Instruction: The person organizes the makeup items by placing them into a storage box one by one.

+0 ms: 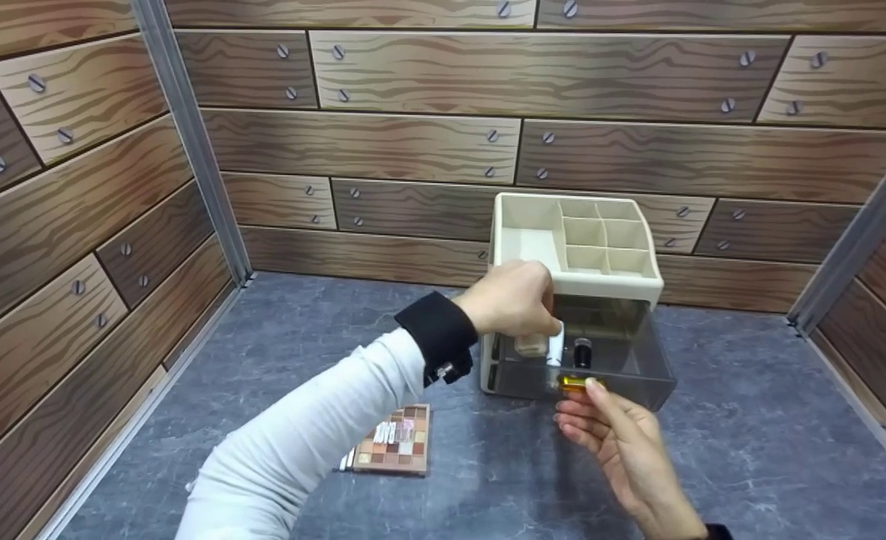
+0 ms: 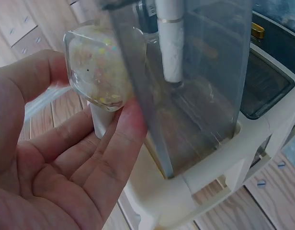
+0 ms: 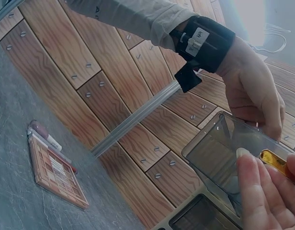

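My left fingers (image 2: 111, 165) pinch a clear, speckled item (image 2: 102, 67) beside the smoky drawer (image 1: 638, 384); my right fingers (image 3: 253, 187) hold a golden tube (image 1: 573, 383) near its front wall.

In your head view, you have a cream organizer (image 1: 600, 283) at three o'clock with a smoky-grey drawer (image 1: 654, 385), a gold item (image 1: 573, 383) at four, and a brown-and-pink chequered palette (image 1: 401, 448) between six and seven. Your left wrist view shows a yellow-flecked, pale piece (image 2: 102, 67) at eleven.
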### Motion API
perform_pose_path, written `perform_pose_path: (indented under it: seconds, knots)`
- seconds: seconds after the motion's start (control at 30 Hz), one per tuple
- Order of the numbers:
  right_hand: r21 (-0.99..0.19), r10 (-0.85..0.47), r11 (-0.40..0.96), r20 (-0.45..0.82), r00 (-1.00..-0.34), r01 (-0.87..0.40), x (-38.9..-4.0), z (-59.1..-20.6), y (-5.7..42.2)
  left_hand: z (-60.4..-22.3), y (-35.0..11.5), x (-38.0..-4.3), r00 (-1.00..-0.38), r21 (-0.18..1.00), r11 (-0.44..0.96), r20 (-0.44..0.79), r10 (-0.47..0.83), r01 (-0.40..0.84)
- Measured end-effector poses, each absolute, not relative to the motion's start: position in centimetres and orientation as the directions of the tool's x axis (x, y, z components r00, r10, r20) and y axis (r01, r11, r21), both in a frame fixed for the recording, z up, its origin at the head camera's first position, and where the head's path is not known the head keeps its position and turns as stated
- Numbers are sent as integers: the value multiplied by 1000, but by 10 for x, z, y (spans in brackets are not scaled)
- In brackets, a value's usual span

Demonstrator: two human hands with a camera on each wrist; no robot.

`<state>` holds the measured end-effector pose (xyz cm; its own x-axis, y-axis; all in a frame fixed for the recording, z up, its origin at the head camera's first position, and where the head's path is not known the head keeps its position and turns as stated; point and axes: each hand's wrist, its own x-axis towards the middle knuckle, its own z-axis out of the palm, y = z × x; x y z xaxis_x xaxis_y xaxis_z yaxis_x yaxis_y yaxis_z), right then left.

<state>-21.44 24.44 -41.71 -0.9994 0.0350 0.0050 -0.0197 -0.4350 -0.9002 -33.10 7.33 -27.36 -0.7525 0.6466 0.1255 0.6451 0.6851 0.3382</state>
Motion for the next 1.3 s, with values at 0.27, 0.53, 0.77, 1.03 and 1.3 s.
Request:
perform_pose_path:
  seconds: [0.27,0.53,0.77,1.03,1.3]
  knots:
    - [-893,11,-449,39,-999,-40,-214,-418,245,-287,91,-327,-749,144,736,90,656,661]
    - [-887,-8,-459,63,-998,-53,-214,-419,245,-298,100,-323,-751,15,752,71,656,659]
    - [-888,-6,-456,69,-998,-59,-213,-419,246,-303,101,-325,-746,6,749,86,660,663]
    - [-889,11,-455,45,-999,-45,-214,-417,246,-299,98,-326,-745,31,746,100,660,665]
    - [-887,2,-459,45,-999,-41,-213,-418,246,-290,81,-325,-742,183,720,187,643,670]
